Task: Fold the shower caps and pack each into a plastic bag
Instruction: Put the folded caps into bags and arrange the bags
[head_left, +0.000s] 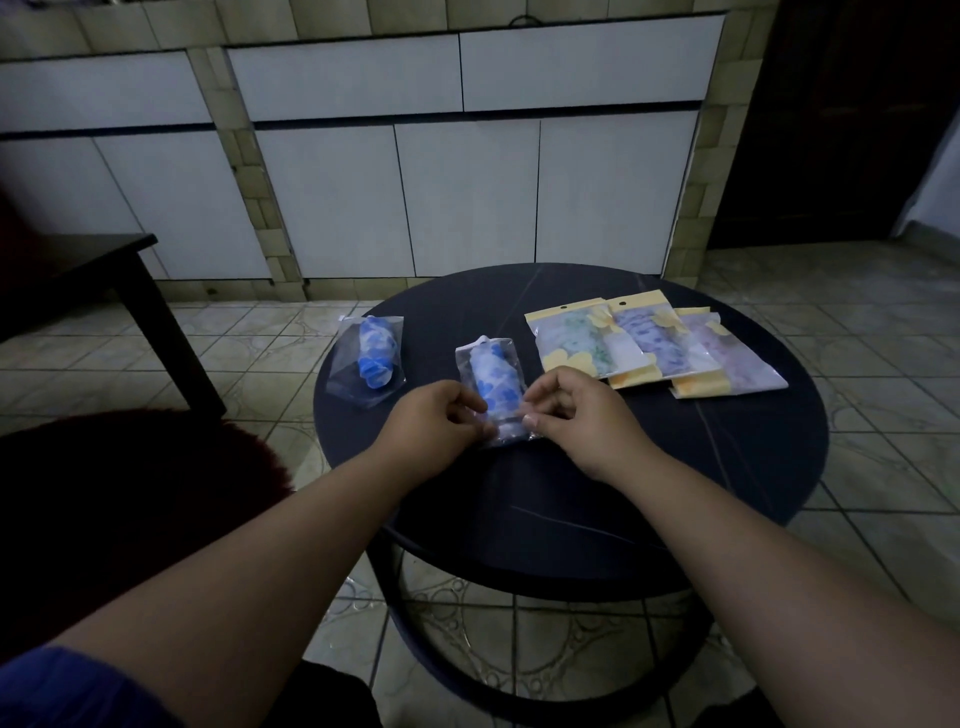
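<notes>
Two clear bags with blue caps inside are lying on the round dark surface (727, 467): the far bag (367, 362) and the near bag (493, 395). Three yellow packs (654, 343) are lying at the right, overlapping. White cupboards (467, 197) are standing behind, over a tiled floor (260, 343). The left hand (434, 423) and right hand (576, 415) are pinching the near bag's bottom edge, each grip curled tight.

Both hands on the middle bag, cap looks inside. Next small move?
Probably close the near open end. The blue-flowered cap already sits inside the clear bag, and the left hand and right hand both pinch that end. Then set it beside the packed bag.
</notes>
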